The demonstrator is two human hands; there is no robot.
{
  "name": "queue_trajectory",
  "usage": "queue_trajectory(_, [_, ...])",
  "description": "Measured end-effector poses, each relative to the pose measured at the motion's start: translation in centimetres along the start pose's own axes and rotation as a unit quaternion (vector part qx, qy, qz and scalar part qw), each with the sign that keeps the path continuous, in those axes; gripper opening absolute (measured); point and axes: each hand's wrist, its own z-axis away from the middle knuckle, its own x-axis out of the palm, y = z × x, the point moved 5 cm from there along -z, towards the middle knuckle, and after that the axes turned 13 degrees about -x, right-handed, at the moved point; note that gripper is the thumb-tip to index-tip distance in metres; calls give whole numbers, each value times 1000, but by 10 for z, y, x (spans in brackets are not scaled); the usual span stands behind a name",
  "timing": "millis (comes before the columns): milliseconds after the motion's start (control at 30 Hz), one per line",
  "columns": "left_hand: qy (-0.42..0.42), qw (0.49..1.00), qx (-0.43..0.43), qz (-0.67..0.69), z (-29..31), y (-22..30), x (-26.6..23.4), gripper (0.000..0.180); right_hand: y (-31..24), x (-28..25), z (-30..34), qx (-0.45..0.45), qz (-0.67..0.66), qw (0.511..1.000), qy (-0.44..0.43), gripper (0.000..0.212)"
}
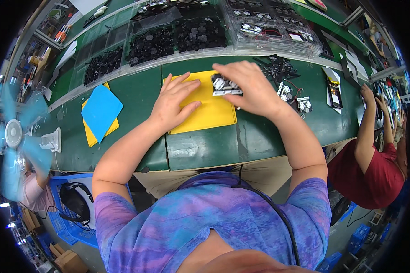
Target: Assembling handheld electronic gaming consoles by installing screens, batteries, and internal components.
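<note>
1. Grip of the right hand (pixel 258 88) pinches a small part (pixel 224 84) over the far right of the yellow sheet (pixel 200 113).
2. Left hand (pixel 169 105): fingers apart.
3. Step seems to be handling the part; next needs a steady hold.

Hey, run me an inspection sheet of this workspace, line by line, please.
Surface: green table, with a seam running front to back.
Work pieces: yellow sheet on the table; small black-and-white part above it.
Clutter: loose black pieces to the right, blue sheet to the left.
Grips: left hand open over the yellow sheet; right hand pinching the part.
Cables: black cable across the wearer's shirt.
Surroundings: clear trays behind, fan at left, co-worker in red at right.
</note>
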Motion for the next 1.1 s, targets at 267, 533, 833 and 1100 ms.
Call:
queue_trajectory(267, [-7, 999, 31, -8, 4, 7, 0, 41, 17, -11, 11, 22, 64, 996, -65, 52])
queue_trajectory(533, [12, 1000, 27, 6, 4, 3, -2, 34, 38, -20, 24, 114, 79, 973, -185, 52])
queue_trajectory(833, [4, 1000, 8, 14, 8, -3, -1, 32, 45, -16, 28, 154, 48, 963, -216, 49])
queue_trajectory(1100, [0, 999, -1, 38, -3, -5, -1, 29, 77, -86, 46, 223, 71, 968, 86, 24])
